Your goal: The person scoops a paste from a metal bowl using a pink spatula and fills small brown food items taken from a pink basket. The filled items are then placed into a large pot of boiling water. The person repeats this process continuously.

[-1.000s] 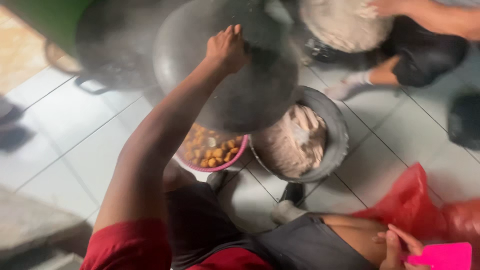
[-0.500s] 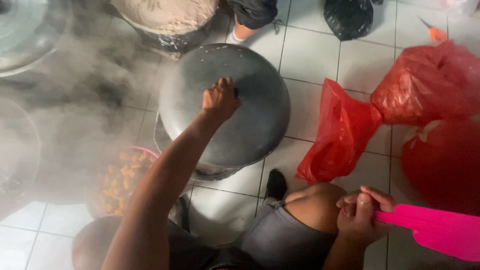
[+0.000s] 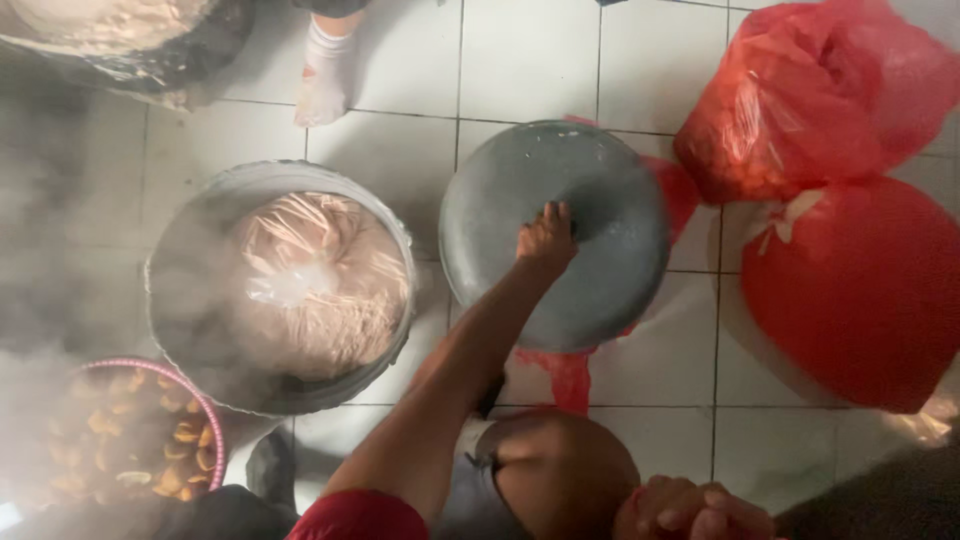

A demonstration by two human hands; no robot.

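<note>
My left hand (image 3: 545,238) grips the middle of a round grey metal lid (image 3: 600,190) from above and holds it over the tiled floor, partly covering a red plastic bag (image 3: 560,375). To its left stands a big metal pot (image 3: 175,270), uncovered, with a pale pinkish plastic-wrapped mass (image 3: 320,280) inside. My right hand (image 3: 690,510) rests by my knee at the bottom edge with its fingers curled; whether it holds anything is hidden.
Steam drifts over the left side. A pink-rimmed basket (image 3: 205,415) of golden fried pieces sits at the lower left. Two bulging red bags (image 3: 840,290) fill the right. Another person's socked foot (image 3: 325,80) and another filled pot (image 3: 130,55) are at the top.
My left hand has carried the lid to the right, off the big pot, which now stands uncovered. The pink flat thing in my right hand has gone out of view.
</note>
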